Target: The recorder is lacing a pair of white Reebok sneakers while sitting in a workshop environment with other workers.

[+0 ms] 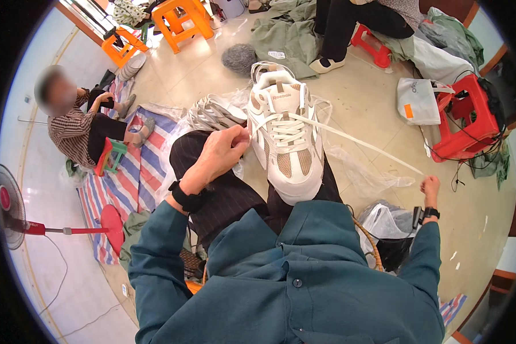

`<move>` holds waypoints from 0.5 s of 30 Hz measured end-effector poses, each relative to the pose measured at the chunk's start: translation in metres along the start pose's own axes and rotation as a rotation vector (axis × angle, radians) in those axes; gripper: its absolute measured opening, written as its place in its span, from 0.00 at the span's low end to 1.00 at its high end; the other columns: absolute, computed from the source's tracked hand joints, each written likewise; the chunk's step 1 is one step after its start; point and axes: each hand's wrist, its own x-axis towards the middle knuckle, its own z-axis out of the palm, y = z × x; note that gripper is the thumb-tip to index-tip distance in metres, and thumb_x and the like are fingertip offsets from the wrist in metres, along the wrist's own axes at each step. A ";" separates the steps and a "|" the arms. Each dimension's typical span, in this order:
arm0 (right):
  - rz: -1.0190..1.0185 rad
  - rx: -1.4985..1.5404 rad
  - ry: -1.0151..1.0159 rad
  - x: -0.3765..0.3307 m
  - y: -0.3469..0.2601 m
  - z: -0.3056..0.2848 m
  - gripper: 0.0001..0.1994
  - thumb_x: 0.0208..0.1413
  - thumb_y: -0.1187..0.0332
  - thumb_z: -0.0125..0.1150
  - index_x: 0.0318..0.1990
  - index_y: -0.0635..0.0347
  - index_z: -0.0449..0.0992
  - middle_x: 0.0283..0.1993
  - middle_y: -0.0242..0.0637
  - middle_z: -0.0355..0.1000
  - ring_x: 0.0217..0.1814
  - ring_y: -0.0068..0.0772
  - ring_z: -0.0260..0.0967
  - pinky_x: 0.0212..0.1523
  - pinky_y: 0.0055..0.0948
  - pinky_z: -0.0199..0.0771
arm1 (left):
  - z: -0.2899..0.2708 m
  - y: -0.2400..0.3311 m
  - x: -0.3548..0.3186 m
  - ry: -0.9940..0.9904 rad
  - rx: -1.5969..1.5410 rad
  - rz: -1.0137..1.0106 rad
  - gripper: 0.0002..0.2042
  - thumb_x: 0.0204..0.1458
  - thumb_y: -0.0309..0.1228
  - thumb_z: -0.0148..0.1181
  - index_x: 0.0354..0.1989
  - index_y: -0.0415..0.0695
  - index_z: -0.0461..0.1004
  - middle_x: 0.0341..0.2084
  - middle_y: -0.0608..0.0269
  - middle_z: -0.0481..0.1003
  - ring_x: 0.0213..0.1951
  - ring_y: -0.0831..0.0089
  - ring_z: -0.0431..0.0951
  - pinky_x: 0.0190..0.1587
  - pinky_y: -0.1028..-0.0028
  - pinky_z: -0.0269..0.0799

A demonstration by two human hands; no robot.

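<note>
A white and beige sneaker (285, 137) rests on my lap, toe toward me. My left hand (219, 153) pinches the lace end at the shoe's left eyelets, touching the sneaker's side. My right hand (429, 187) is stretched far out to the right, fist closed on the other end of the long white shoelace (355, 140), which runs taut from the eyelets to it. I wear dark striped trousers (223, 195) and a teal shirt.
Another white sneaker (212, 113) lies in clear plastic just beyond my left knee. A seated person (77, 123) is at left on a striped mat. Red stools (467, 117), orange stools (180, 20), a white bag (418, 100), a red fan (17, 215), and a bag by a basket (384, 229) surround me.
</note>
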 end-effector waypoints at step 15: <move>-0.901 0.004 -0.694 -0.240 -0.301 0.225 0.06 0.53 0.72 0.59 0.36 0.62 0.74 0.30 0.35 0.69 0.27 0.25 0.66 0.29 0.25 0.66 | 0.018 -0.005 0.007 0.063 -0.143 -0.042 0.08 0.47 0.25 0.60 0.33 0.34 0.72 0.23 0.59 0.76 0.27 0.74 0.76 0.33 0.74 0.73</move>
